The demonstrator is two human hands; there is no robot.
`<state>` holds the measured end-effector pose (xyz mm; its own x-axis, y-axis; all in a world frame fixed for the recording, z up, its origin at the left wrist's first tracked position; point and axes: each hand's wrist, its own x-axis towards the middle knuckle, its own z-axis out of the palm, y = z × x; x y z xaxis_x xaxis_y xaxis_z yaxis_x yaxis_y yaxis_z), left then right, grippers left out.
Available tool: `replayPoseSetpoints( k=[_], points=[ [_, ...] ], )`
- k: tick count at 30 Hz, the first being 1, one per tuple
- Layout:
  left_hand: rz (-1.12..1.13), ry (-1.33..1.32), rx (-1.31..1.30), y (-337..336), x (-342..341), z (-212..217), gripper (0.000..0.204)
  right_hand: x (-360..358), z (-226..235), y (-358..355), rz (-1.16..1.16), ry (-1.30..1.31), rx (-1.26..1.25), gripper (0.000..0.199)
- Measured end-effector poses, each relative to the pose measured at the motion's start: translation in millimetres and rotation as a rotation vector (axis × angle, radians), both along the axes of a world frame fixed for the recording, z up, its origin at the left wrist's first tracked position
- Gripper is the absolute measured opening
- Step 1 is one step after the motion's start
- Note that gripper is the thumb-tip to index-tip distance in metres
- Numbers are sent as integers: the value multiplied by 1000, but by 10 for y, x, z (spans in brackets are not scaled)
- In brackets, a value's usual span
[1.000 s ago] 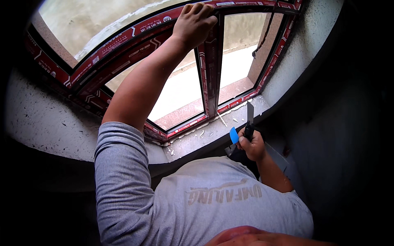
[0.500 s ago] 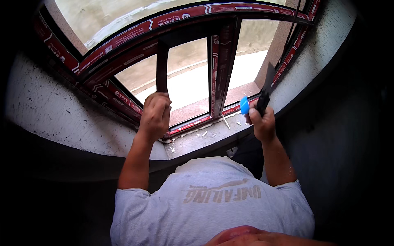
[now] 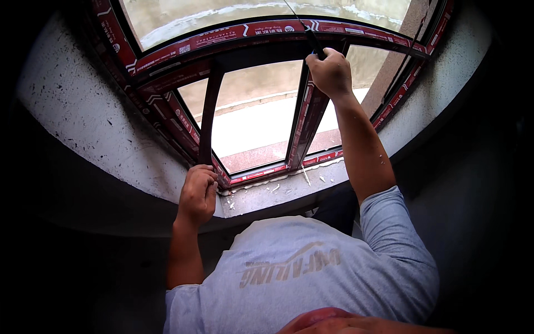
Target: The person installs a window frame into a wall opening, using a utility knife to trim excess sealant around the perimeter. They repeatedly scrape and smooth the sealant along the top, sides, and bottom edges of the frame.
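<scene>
My left hand is closed on the lower end of a long dark strip. The strip runs up in front of the window to the frame's horizontal bar. Farther up and to the right, my right hand grips a black-handled knife, its long thin blade pointing up and left, seen nearly edge-on. A bit of blue shows at the grip; the rest of that blue piece is hidden. The knife is in front of the red-wrapped window frame, near where the horizontal bar meets an upright; I cannot tell whether it touches.
Below the window runs a curved, pale sill with several whitish crumbs and a foam-like seam along the frame. Speckled wall flanks the window on the left. A dark cord hangs at the right.
My right hand has risen up and left with the knife, from beside the lower right frame to the horizontal bar. My left hand has dropped, still on the strip's end.
</scene>
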<state>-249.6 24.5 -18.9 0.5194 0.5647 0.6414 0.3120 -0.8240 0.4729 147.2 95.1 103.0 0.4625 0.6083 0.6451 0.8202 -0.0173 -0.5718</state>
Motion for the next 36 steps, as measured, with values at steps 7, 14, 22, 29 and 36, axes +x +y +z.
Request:
replayPoseSetpoints(
  k=[7,14,22,29,36],
  points=[
    [-1,-8,-57,-7,16,-132,16,-42,-10,384,189,156,-19,37],
    [11,1,-74,43,-32,-241,14,-9,-207,14,593,713,307,19],
    [-46,-4,-121,60,53,-250,15,99,-177,346,772,705,127,17],
    [-65,-56,-224,-41,-39,-380,12,223,-372,128,450,632,454,17],
    [-413,-9,-760,-233,177,-428,14,-1400,-1156,-118,1073,998,-80,32]
  ],
)
